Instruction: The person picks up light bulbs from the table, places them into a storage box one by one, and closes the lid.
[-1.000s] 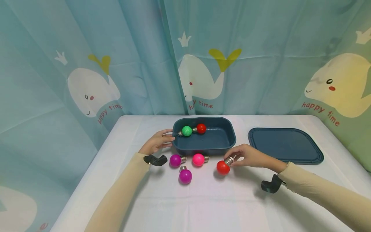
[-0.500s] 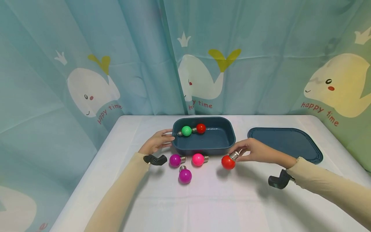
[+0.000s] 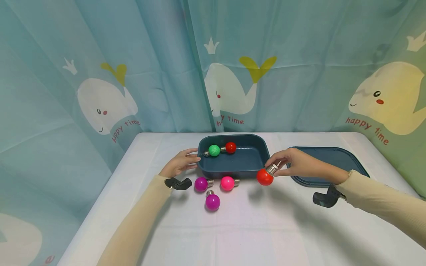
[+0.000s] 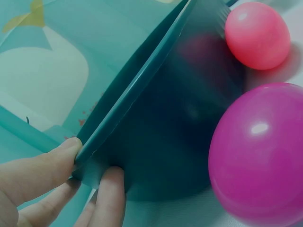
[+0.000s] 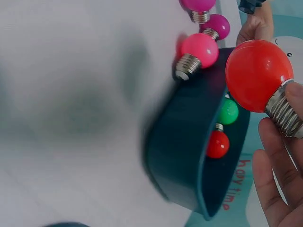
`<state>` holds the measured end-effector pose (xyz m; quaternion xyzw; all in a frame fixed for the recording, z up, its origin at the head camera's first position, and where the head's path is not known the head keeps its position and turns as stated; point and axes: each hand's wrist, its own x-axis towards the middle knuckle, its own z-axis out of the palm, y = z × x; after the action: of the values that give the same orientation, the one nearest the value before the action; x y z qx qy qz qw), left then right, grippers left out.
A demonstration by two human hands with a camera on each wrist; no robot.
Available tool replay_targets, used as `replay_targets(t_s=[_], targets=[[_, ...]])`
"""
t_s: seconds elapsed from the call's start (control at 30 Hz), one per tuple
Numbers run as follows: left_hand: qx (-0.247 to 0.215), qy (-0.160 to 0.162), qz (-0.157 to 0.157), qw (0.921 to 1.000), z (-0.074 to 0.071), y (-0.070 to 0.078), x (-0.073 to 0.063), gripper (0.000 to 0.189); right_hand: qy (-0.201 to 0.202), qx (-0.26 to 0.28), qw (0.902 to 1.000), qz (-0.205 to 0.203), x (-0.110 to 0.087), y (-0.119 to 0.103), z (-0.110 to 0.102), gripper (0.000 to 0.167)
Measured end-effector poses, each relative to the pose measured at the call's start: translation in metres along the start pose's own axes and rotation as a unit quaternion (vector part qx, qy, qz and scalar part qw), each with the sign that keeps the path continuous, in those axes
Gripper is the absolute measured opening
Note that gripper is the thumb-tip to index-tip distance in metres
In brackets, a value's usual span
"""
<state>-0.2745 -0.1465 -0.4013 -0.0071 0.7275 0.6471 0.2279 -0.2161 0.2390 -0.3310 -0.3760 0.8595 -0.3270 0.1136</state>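
My right hand (image 3: 293, 162) pinches a red light bulb (image 3: 265, 177) by its silver screw base, raised off the table at the front right corner of the dark blue box (image 3: 236, 173). In the right wrist view that bulb (image 5: 258, 75) hangs before the box, its base between thumb and fingers. My left hand (image 3: 179, 163) rests with fairly straight fingers against the box's left end. In the left wrist view its thumb touches the rim and a fingertip the outer wall. Inside the box lie a green bulb (image 3: 214, 150) and another red bulb (image 3: 231, 147).
In front of the box, on the white table (image 3: 233, 236), lie a pink bulb (image 3: 227, 183) and two purple bulbs, one (image 3: 201, 184) left and one (image 3: 212, 202) nearer. A dark blue lid (image 3: 332, 159) lies at right, partly behind my right hand. A whale-print curtain (image 3: 166, 92) hangs behind.
My right hand has lifted the red bulb and moved it slightly right and away, toward the box's corner. My left hand, the box and the other bulbs have stayed put.
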Motion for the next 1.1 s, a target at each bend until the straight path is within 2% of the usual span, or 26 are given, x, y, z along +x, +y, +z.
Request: replay_targets(t_s=[0.2, 0.43, 0.8, 1.1], targets=[[-0.001, 0.002, -0.001, 1.0, 0.0, -0.001, -0.001, 0.059, 0.004, -0.013, 0.9998, 0.017, 0.005, -0.012, -0.012, 0.029], [-0.003, 0.005, -0.003, 1.0, 0.0, -0.001, 0.0, 0.059, 0.01, -0.032, 0.9994, -0.005, 0.014, -0.016, -0.021, 0.03], [-0.005, 0.003, 0.001, 1.0, 0.0, -0.001, 0.001, 0.059, 0.047, -0.017, 0.9986, -0.018, 0.03, -0.027, -0.037, 0.029], [-0.001, 0.006, 0.0, 1.0, 0.0, -0.001, 0.0, 0.059, 0.042, -0.016, 0.999, -0.007, 0.045, -0.024, -0.044, 0.029]])
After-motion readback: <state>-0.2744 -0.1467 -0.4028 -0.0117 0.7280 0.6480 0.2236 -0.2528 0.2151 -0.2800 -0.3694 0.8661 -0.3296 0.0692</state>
